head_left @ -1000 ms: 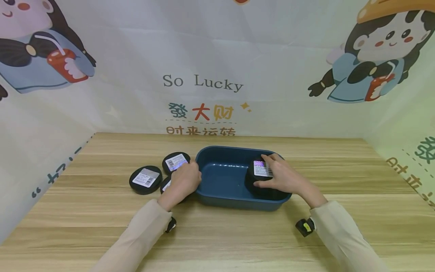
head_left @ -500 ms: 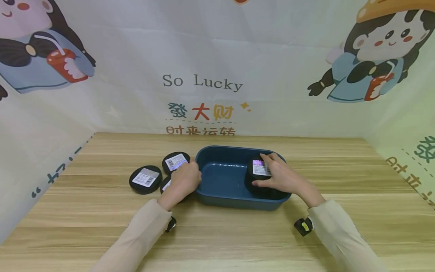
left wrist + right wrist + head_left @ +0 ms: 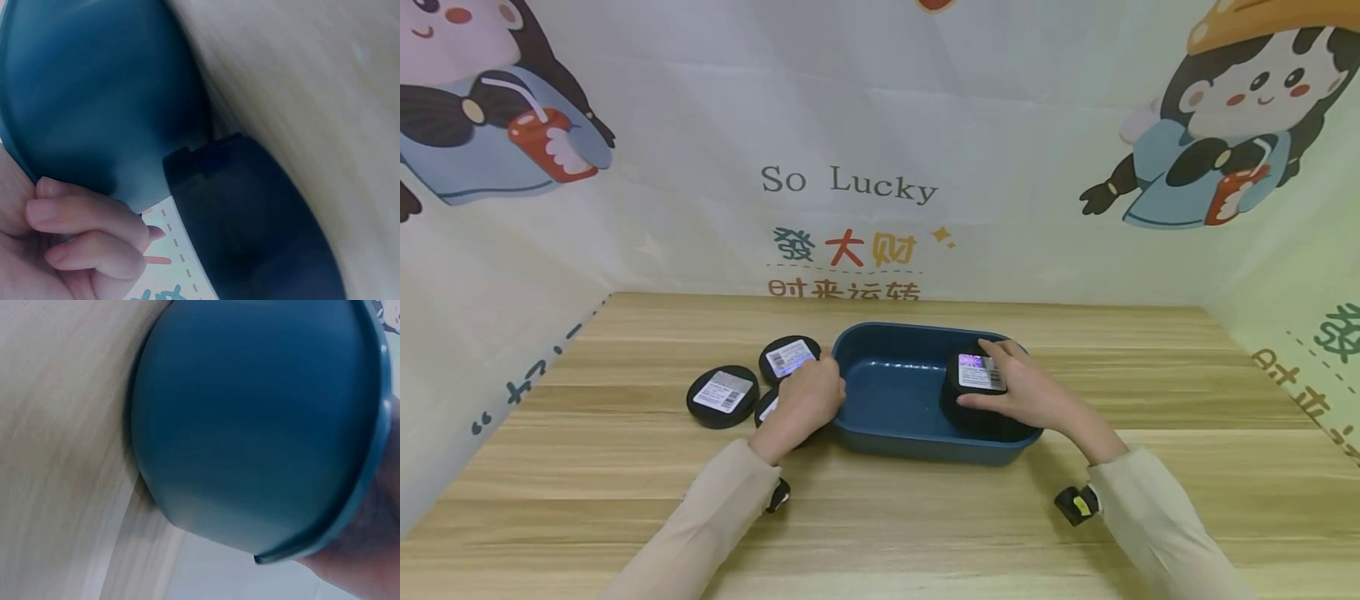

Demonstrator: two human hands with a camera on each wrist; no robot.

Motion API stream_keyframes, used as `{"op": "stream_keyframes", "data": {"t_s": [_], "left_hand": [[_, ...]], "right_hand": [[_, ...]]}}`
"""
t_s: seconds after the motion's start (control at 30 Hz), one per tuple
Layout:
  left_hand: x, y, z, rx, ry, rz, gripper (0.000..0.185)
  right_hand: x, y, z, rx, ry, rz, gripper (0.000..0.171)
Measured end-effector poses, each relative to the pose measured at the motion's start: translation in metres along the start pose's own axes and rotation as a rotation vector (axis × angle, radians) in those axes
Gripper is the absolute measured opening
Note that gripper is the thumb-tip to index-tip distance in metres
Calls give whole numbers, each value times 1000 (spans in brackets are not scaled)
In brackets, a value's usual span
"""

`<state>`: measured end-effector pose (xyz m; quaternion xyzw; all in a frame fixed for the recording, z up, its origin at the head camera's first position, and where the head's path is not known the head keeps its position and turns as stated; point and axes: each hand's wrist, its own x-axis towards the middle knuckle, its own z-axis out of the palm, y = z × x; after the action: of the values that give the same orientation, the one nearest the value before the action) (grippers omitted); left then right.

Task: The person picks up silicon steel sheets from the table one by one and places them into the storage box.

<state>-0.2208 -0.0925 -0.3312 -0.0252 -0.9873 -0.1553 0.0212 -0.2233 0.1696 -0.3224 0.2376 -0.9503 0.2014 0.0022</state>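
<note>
A dark blue tub stands on the wooden table. In its right end sits a stack of black round discs, the top one with a white label. My right hand lies over that stack, fingers across the top and thumb against its side. My left hand is at the tub's left rim with curled fingers against the tub's outer wall. A black disc lies just beside and partly under this hand. The right wrist view shows only the tub's outer wall.
Two more labelled black discs lie on the table left of the tub. Printed backdrop walls close in the back and both sides. Bare wood lies in front of and right of the tub.
The right hand has shifted the top disc very slightly on the stack. The left hand and the tub have stayed put.
</note>
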Motion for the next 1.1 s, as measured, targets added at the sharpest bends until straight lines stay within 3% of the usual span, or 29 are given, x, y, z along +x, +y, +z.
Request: {"op": "stream_keyframes", "data": {"t_s": [0.2, 0.47, 0.67, 1.1], "left_hand": [[0, 0, 1, -3, 0, 6, 22], [-1, -1, 2, -5, 9, 1, 23], [-1, -2, 2, -10, 14, 7, 21], [0, 0, 1, -11, -6, -2, 23]], "right_hand": [[-11, 2, -4, 37, 26, 23, 79], [-29, 5, -9, -37, 169, -36, 55], [-38, 7, -4, -81, 128, 42, 55], [-31, 10, 3, 43, 114, 187, 49]]}}
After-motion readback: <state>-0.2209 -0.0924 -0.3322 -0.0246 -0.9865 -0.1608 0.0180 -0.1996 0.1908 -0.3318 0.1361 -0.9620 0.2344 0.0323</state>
